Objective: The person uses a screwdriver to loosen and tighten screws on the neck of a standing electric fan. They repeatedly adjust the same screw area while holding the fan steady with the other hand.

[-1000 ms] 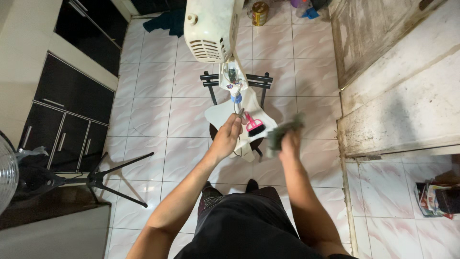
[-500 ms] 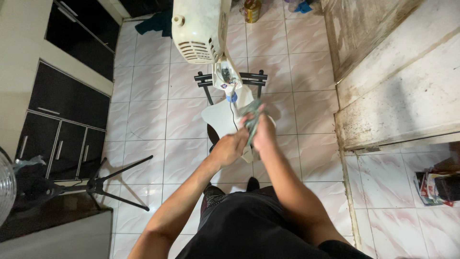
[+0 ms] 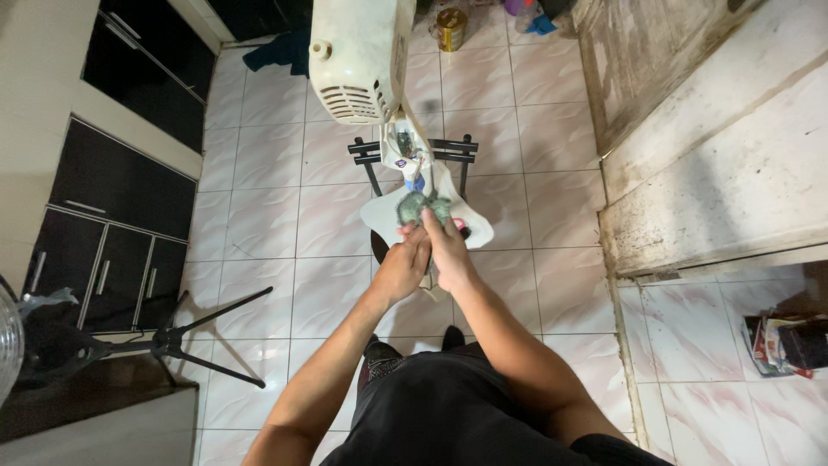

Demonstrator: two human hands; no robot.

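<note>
Both hands meet over the base of a white standing fan, and a crumpled grey-green cloth [image 3: 423, 207] sits right at their fingertips. The right hand [image 3: 447, 250] has its fingers stretched forward and closed over the near edge of the cloth, pressing it down onto the white fan base [image 3: 474, 226]; the bulk of the cloth bunches just beyond the fingertips, on the far side of the grip. The left hand [image 3: 404, 269] lies tight against the right one, knuckle to knuckle, its fingers curled in toward the same spot; whether it pinches the cloth itself or only rests beside it I cannot tell, since the right hand covers the contact.

Just past the cloth, the fan's stem [image 3: 405, 154] rises away from the hands, with a small blue part [image 3: 419, 184] on it touching the far edge of the cloth. Further beyond stands the white motor housing [image 3: 358, 52] with its vent slots. A bit of pink-red [image 3: 463, 226] shows on the base just to the right of the grip. Under the base, dark stool legs [image 3: 448, 151] stick out on the far side.

Well to the left of the hands, a black tripod [image 3: 185, 332] rests on the pale tiled floor [image 3: 267, 216]
</note>
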